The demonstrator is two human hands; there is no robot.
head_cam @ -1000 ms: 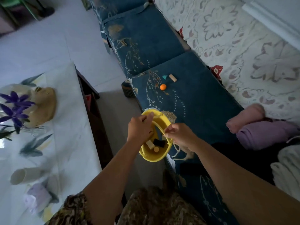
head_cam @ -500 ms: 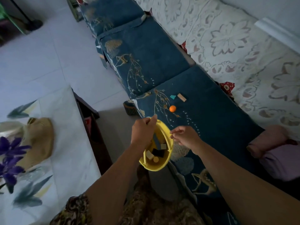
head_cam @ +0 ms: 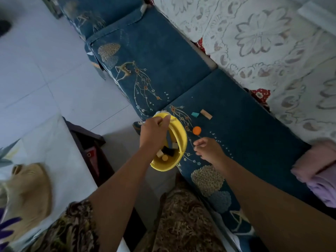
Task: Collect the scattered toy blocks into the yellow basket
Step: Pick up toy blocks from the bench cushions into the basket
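Observation:
My left hand [head_cam: 154,132] grips the rim of the yellow basket [head_cam: 180,140], held tilted at the front edge of the blue sofa cushion [head_cam: 245,142]. Inside the basket lie several blocks [head_cam: 166,151], among them a black one and pale wooden ones. My right hand [head_cam: 209,150] hovers over the cushion just right of the basket, fingers loosely curled and empty. An orange round block [head_cam: 197,130] lies on the cushion just beyond that hand. Farther back lie a teal block [head_cam: 195,114] and a tan wooden block [head_cam: 206,114], side by side.
A lace-covered sofa back [head_cam: 263,42] runs along the right. Folded pink and purple cloths [head_cam: 316,171] sit at the cushion's right end. On the left stands a low table [head_cam: 60,160] with a flowered cover and a straw hat [head_cam: 27,193]. Tiled floor [head_cam: 45,79] lies beyond.
My right hand left the basket rim and moved out over the cushion toward the orange block. The view shifted forward along the sofa; the loose blocks appear closer.

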